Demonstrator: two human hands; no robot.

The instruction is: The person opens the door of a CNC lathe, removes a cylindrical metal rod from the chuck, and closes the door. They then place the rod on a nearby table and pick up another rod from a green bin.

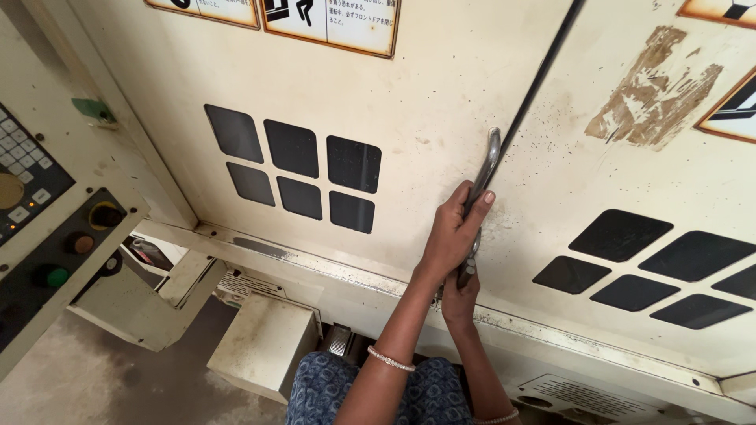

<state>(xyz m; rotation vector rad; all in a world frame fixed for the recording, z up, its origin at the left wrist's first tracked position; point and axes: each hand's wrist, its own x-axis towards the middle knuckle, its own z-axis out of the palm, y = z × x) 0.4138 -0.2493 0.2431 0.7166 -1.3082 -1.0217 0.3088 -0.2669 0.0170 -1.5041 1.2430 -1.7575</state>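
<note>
**Two hands gripping a machine door handle**

A long, curved, silver metal door handle (485, 189) is running up the right edge of a cream-coloured metal machine door (409, 102), just beside the dark seam where a second cream door (654, 181) is meeting it. The left hand (453, 232) is wrapping around the middle of the handle, fingers closed tight on it and thumb pointing upward along the bar. The right hand (461, 299) is clamping the handle's lower end directly beneath the left hand, the two hands touching or nearly so. A thin beaded bracelet (391, 360) is circling the left wrist.

To the left of the hands, six dark rounded window panels (295, 167) are sitting in the door. Further left, a grey control panel (47, 228) with round knobs and a keypad is angling outward. Right of the hands, more dark panels (654, 271) are showing. Below the arms, blue patterned clothing (327, 389) is filling the bottom edge.
</note>
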